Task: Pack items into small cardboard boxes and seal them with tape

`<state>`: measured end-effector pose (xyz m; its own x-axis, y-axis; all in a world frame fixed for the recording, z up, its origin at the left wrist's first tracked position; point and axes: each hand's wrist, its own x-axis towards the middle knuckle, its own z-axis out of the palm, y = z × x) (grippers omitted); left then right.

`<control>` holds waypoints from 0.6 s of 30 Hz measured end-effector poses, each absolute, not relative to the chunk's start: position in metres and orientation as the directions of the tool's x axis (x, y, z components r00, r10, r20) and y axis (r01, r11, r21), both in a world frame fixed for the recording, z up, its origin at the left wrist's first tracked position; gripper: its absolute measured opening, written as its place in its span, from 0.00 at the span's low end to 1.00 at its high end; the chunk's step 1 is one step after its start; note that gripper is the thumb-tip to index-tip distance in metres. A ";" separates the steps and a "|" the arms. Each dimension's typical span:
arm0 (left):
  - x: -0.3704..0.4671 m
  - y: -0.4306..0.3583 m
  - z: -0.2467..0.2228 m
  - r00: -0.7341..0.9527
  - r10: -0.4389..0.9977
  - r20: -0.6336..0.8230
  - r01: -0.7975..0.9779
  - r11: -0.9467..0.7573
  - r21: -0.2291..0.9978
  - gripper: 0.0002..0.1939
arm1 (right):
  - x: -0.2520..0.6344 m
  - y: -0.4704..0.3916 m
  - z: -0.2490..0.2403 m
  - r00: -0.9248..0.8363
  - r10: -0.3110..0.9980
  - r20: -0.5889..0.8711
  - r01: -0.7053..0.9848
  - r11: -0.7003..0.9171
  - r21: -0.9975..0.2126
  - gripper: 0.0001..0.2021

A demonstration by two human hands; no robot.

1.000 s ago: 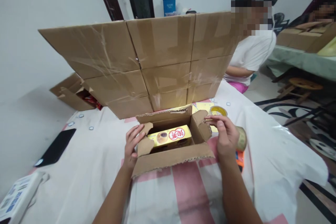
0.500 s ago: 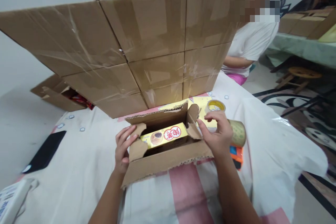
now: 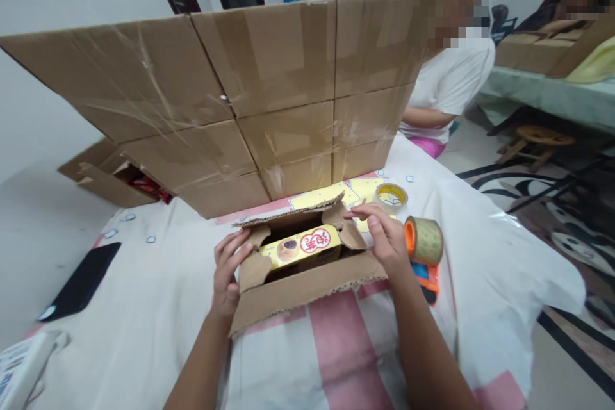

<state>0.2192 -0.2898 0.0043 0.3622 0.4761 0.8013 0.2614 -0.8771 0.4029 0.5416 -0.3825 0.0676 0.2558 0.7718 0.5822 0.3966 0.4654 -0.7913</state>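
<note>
Small cardboard box point(image 3: 307, 282) is sitting near the front middle of the cloth-covered table point(image 3: 144, 307), flaps partly open, 1 yellow packet point(image 3: 307, 245) lying inside. Left hand point(image 3: 225, 272) is pressing fingers loosely curled on the left side flap; right hand point(image 3: 387, 240) is pushing the right flap, fingers extended. Tape dispenser point(image 3: 423, 250) is lying just beside the right hand, tape roll point(image 3: 391, 195) behind it. Black phone point(image 3: 79, 282) is resting toward the left edge. Taped cardboard wall point(image 3: 230, 96) is standing behind the box; another person point(image 3: 446, 90) is sitting at the far right corner.

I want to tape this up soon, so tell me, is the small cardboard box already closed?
No, the small cardboard box is open, with the yellow package showing inside while the left hand and right hand rest on its side flaps.
</note>
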 end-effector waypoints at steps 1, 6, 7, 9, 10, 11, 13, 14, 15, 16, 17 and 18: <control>0.219 -0.290 0.005 0.373 0.478 0.796 0.260 -0.877 0.405 0.31 | 0.542 -0.384 0.068 0.260 0.769 0.584 0.388 0.470 -0.793 0.14; 0.217 -0.291 0.005 0.389 0.482 0.785 0.266 -0.875 0.406 0.33 | 0.551 -0.385 0.067 0.207 0.799 0.564 0.289 0.501 -0.816 0.25; 0.217 -0.292 0.004 0.382 0.486 0.786 0.270 -0.872 0.408 0.33 | 0.553 -0.385 0.067 0.189 0.820 0.540 0.271 0.485 -0.831 0.28; 0.218 -0.293 0.004 0.368 0.502 0.783 0.277 -0.863 0.423 0.33 | 0.558 -0.385 0.067 0.102 0.873 0.476 0.247 0.441 -0.863 0.33; 0.218 -0.293 0.004 0.362 0.507 0.782 0.274 -0.860 0.431 0.32 | 0.561 -0.386 0.068 0.040 0.896 0.441 0.239 0.420 -0.875 0.35; 0.219 -0.293 0.004 0.354 0.512 0.782 0.267 -0.857 0.440 0.32 | 0.564 -0.388 0.068 -0.023 0.914 0.405 0.233 0.399 -0.887 0.37; 0.219 -0.293 0.003 0.336 0.526 0.781 0.254 -0.849 0.463 0.32 | 0.573 -0.393 0.069 -0.120 0.928 0.352 0.220 0.371 -0.902 0.40; 0.219 -0.292 0.003 0.335 0.532 0.778 0.249 -0.846 0.472 0.32 | 0.577 -0.396 0.069 -0.159 0.927 0.339 0.208 0.367 -0.907 0.42; 0.218 -0.292 0.002 0.342 0.539 0.770 0.245 -0.842 0.481 0.32 | 0.581 -0.399 0.070 -0.199 0.921 0.334 0.191 0.371 -0.909 0.44; 0.218 -0.292 0.002 0.353 0.545 0.761 0.242 -0.838 0.489 0.32 | 0.585 -0.401 0.070 -0.237 0.912 0.336 0.173 0.380 -0.909 0.47; 0.218 -0.291 0.000 0.366 0.552 0.749 0.240 -0.834 0.497 0.33 | 0.587 -0.402 0.071 -0.264 0.903 0.339 0.156 0.386 -0.909 0.49; 0.218 -0.291 -0.001 0.365 0.560 0.744 0.248 -0.828 0.503 0.33 | 0.589 -0.403 0.071 -0.272 0.901 0.338 0.144 0.386 -0.911 0.52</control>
